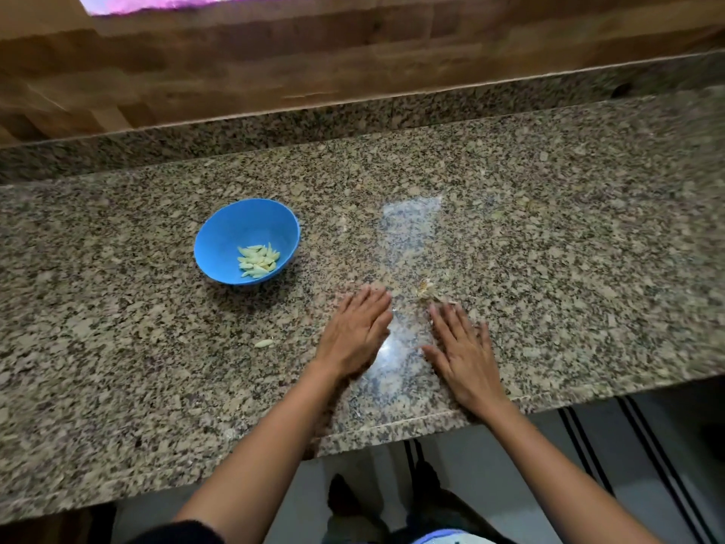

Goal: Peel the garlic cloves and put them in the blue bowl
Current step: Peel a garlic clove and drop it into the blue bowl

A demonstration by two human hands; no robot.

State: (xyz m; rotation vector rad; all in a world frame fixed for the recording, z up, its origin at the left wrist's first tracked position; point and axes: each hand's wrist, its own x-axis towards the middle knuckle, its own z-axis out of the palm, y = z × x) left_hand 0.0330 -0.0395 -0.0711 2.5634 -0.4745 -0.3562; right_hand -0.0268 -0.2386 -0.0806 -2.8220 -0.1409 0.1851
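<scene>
Resting flat, two hands, left hand point(355, 333), right hand point(463, 347); one blue bowl point(219, 237)

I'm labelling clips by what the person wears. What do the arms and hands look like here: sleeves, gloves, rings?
Both the left hand and right hand are bare, with no gloves. The forearms are uncovered too. A dark sleeve edge shows on the left upper arm. The blur hides any rings.

bare forearms point(274, 445), dark sleeve point(176, 533) at left elbow
</scene>
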